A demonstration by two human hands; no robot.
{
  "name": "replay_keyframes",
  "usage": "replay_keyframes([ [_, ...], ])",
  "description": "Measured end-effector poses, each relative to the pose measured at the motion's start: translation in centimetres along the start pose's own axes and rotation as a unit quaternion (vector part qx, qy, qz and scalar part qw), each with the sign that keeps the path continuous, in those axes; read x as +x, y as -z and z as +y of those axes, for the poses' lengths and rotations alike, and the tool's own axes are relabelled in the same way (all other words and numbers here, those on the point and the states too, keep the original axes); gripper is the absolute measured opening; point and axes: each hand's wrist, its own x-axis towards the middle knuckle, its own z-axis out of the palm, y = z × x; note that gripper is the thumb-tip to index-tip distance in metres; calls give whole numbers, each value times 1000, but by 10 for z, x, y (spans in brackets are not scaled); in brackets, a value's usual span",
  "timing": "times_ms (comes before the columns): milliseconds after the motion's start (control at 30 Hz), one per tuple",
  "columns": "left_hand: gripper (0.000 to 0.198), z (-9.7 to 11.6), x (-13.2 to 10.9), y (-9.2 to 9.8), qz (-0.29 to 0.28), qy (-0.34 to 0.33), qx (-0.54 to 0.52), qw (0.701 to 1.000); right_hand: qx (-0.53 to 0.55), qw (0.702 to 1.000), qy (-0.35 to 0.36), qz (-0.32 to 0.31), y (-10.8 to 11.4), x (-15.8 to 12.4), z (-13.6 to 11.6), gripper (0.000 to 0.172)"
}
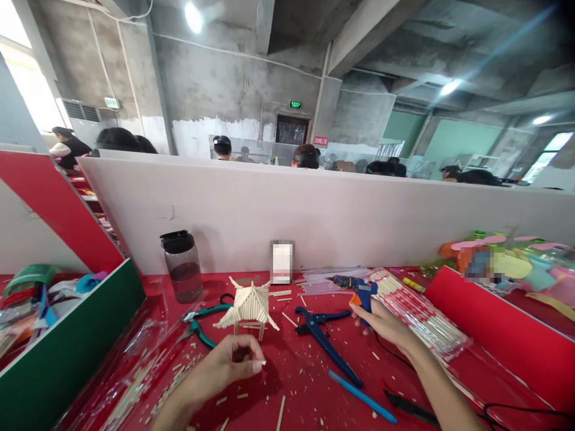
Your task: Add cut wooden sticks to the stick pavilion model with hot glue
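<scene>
My left hand point(227, 360) is closed in a pinch on a short piece of pale wooden stick point(262, 363), whose tip shows past the thumb. Just behind it stands a small stick-built pavilion point(251, 304) with a pointed roof and thin legs. To the right, my right hand point(384, 322) is wrapped around the handle of a blue hot glue gun point(367, 290) with an orange trigger; its nozzle points left. Between my hands lies a dark blue ratchet cutter point(321, 341). Green-handled pliers point(204, 311) rest left of the pavilion.
A dark water bottle point(183, 269) and a phone point(282, 263) stand against the white partition point(251, 203). Packs of sticks point(413, 311) lie at right. A blue pen-like rod point(362, 396), a red-and-black tool point(411, 407) and scattered stick offcuts are in front. Low side boards point(76, 353) flank the table.
</scene>
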Motion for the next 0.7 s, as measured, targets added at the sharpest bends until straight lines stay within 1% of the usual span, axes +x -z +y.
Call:
replay_keyframes([
  [67, 35, 2, 2, -7, 19, 6, -29, 999, -163, 987, -2, 16, 3, 10, 8, 31],
  [133, 38, 3, 5, -12, 40, 9, -43, 998, -232, 972, -14, 21, 4, 17, 17, 32],
  [233, 41, 3, 9, -15, 62, 9, -55, 996, -262, 964, -36, 11, 4, 20, 29, 39],
  [300, 43, 1, 11, -16, 66, 6, -62, 996, -285, 957, -47, 2, 4, 20, 33, 41],
  [533, 43, -3, 14, -15, 95, 6, -61, 994, -368, 926, -77, -29, 6, 19, 38, 49],
  [600, 43, -5, 14, -16, 104, 10, -66, 992, -382, 920, -80, -32, 5, 19, 38, 49],
  [700, 43, -9, 16, -17, 125, 12, -80, 989, -395, 914, -86, -26, 3, 19, 37, 44],
])
